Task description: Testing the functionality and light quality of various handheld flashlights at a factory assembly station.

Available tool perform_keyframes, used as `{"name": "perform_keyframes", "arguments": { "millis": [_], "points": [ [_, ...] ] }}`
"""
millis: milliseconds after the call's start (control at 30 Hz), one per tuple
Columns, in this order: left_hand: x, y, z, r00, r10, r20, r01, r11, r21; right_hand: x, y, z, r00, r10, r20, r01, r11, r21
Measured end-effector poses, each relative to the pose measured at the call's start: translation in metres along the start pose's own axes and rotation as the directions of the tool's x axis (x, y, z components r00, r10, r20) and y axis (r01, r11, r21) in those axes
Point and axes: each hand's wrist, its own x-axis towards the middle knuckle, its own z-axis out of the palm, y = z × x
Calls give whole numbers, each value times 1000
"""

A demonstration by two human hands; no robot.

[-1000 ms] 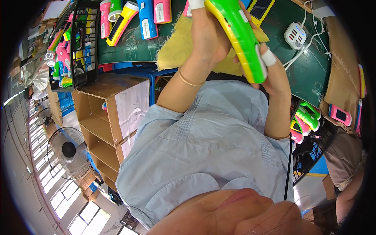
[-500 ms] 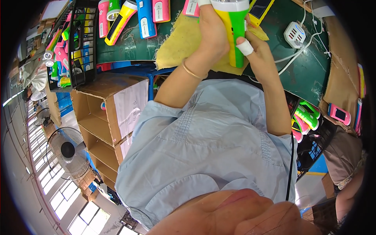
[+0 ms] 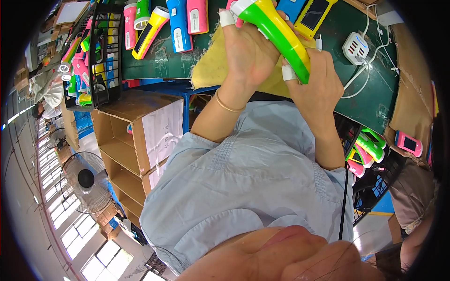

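Note:
A green and yellow flashlight (image 3: 280, 35) with a white head slants across my two hands, its tail toward me. My left hand (image 3: 251, 58) lies palm up under the head end; its wrapped thumb stands apart, and its other fingers are hidden behind the flashlight. My right hand (image 3: 321, 77) grips the tail, with its white-wrapped thumb against the green side. A white cable plug (image 3: 319, 43) sticks up by my right fingers; whether they hold it I cannot tell. Under both hands lies a yellow cloth (image 3: 208, 65).
Several colourful flashlights lie along the far side of the green table (image 3: 154, 63), among them a yellow one (image 3: 313, 18). A white charging hub (image 3: 355, 48) with cables sits right. Black baskets with flashlights stand left (image 3: 105, 61) and lower right (image 3: 382, 180). A cardboard shelf (image 3: 126, 131) is at left.
The flashlight has turned from nearly upright to slanting, head toward the left. My left palm has opened upward, and my right hand has moved right and rolled over. The view has shifted slightly.

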Motion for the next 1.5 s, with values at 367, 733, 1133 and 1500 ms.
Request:
{"name": "perform_keyframes", "arguments": {
  "millis": [367, 733, 1133, 1500],
  "points": [
    [10, -7, 0, 958, 85, -275, 61, 874, 482, 4, 20, 8, 734, 161, 660, -632, 517, 576],
    [18, 6, -1, 967, 99, -233, 9, 906, 423, -2, 10, 22, 830, 251, 498, -513, 692, 507],
    [195, 274, -101, 655, 700, 284, 381, -631, 676, 23, 185, -107, 601, 748, -282, -652, 662, 369],
    [244, 277, -65, 693, 648, -316, 653, -378, 656, 12, 110, -74, 767, 593, 244, -551, 416, 723]
  ]
}}
